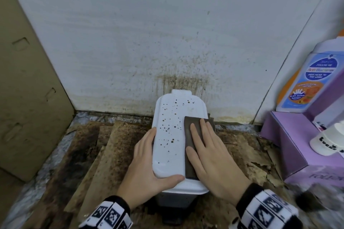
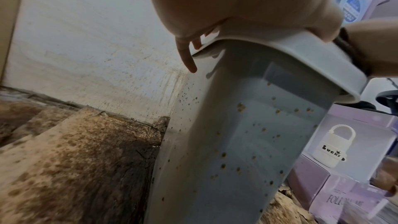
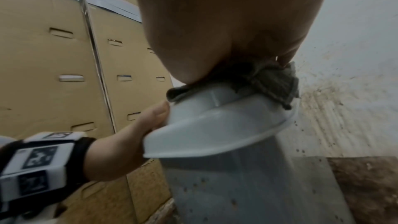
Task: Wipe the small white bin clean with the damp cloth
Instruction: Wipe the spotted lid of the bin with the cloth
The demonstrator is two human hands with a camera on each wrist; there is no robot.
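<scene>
The small white bin stands on the floor against the wall, its shut lid dotted with brown spots. My left hand grips the lid's near left corner, thumb lying across the top and fingers over the left edge. My right hand lies flat on a dark brown cloth and presses it onto the right side of the lid. The left wrist view shows the bin's grey wall, also speckled, with fingers hanging past the lid's rim. In the right wrist view the cloth bunches under my palm on the lid.
A stained white wall is right behind the bin. Tall cardboard boxes stand at the left. Purple boxes, an anti-bacterial wash bottle and a small white pot crowd the right. Dirty cardboard sheets cover the floor.
</scene>
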